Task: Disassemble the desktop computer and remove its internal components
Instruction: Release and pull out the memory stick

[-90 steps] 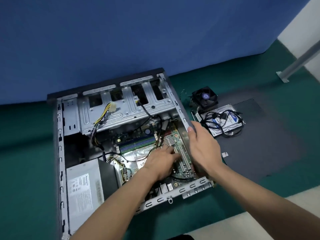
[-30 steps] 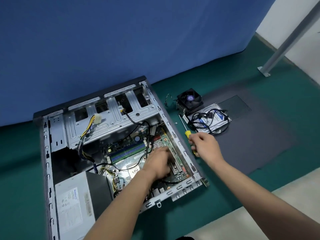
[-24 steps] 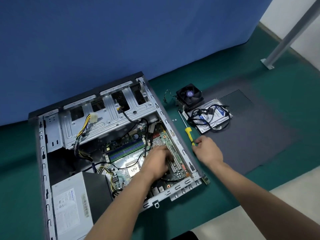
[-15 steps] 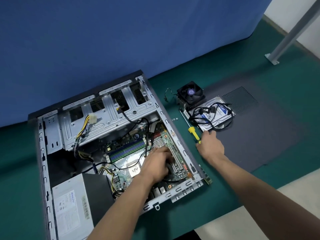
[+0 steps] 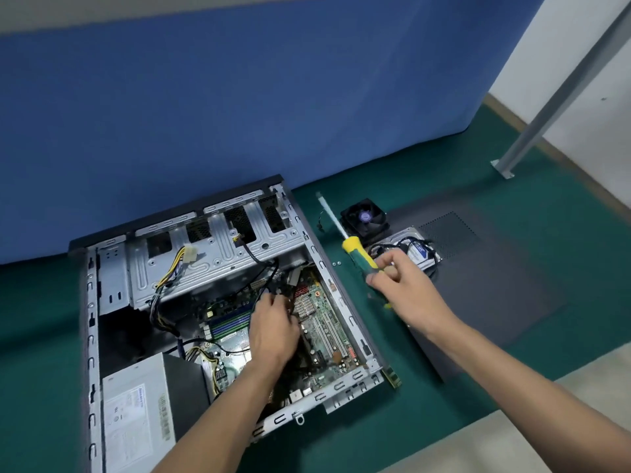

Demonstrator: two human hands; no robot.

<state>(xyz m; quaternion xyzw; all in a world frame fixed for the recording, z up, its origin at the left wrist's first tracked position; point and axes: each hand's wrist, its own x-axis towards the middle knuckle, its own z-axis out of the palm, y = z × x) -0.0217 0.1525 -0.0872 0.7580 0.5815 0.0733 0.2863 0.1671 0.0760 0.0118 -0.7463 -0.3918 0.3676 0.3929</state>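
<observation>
**Screwdriver raised beside the open case**

Your right hand was closed around the screwdriver, fingers curled on its green and yellow handle, just right of the case. You held the tool off the green counter, its shaft blurred and pointing up and away from you, past the case's far right corner.

Your left hand was inside the case, lying on the motherboard near its middle, beside the finned heatsink. The fingertips reached in among the black cables there; whether they gripped anything I could not tell.

The case lay on its side, open toward you. The power supply sat in the case's near left corner, and the metal drive cage ran along the case's far side.

Right of the case, beyond the screwdriver, the black fan rested on the counter. The hard drive, with wires looped over it, lay on the dark side panel just past your right hand. Small screws lay close against the case's right wall.
</observation>
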